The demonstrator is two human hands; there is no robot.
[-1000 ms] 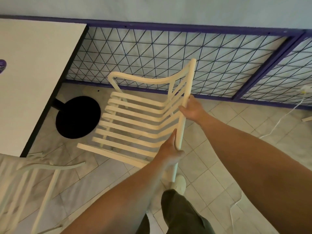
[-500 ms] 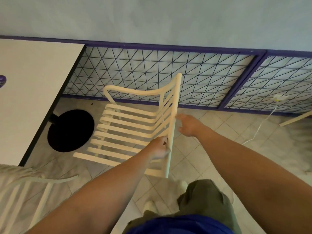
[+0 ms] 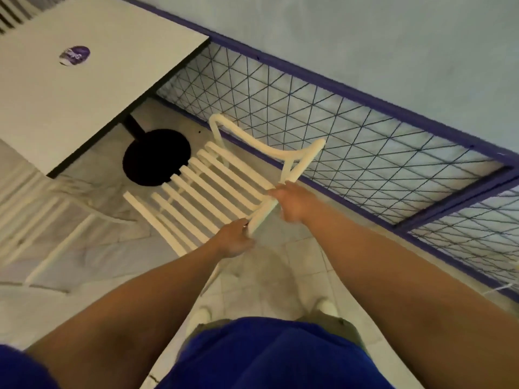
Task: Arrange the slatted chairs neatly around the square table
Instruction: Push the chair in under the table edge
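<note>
Cream slatted plastic chair [image 3: 213, 189], gripped at its backrest rail by both our left hand [image 3: 234, 242] and right hand [image 3: 295, 204], faces the white square table's [image 3: 84, 108] right edge, not yet pushed in. A second, blurred slatted chair [image 3: 42, 220] waits at the near edge.

Dim, flat indoor light, soft shadows, motion blur throughout, wide-angle tilt and bending at edges

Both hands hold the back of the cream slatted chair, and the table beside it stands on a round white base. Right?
Not quite: the head view shows the round base is black, not white. The rest holds: left hand and right hand both hold the back of the cream slatted chair beside the table.
</note>
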